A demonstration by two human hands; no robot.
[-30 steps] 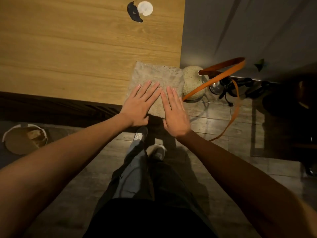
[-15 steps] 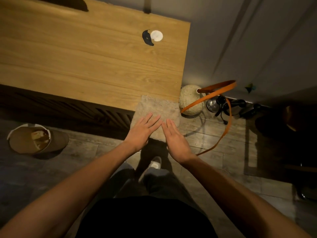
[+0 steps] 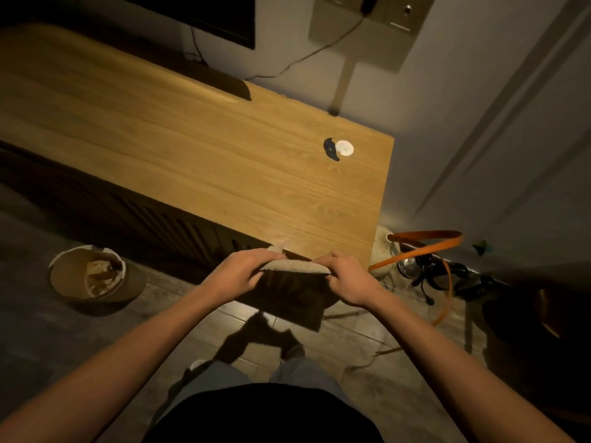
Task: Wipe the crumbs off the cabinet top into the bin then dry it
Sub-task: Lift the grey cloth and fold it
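Cloth [image 3: 295, 267] held between left hand [image 3: 238, 276] and right hand [image 3: 350, 279] at near edge of cabinet top [image 3: 192, 155]. Bin [image 3: 92, 276] on floor, left. Strap [image 3: 425, 247] on floor, right of cabinet.

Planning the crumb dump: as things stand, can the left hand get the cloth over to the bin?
Probably not directly: the left hand grips the cloth at the cabinet top's front edge, but the bin sits well off to the left on the floor, likely needing a step.

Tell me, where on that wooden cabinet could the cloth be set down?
The wooden cabinet top is bare from the small white disc leftward and forward to its front edge. Both hands grip the grey cloth there. Floor clutter lies right.
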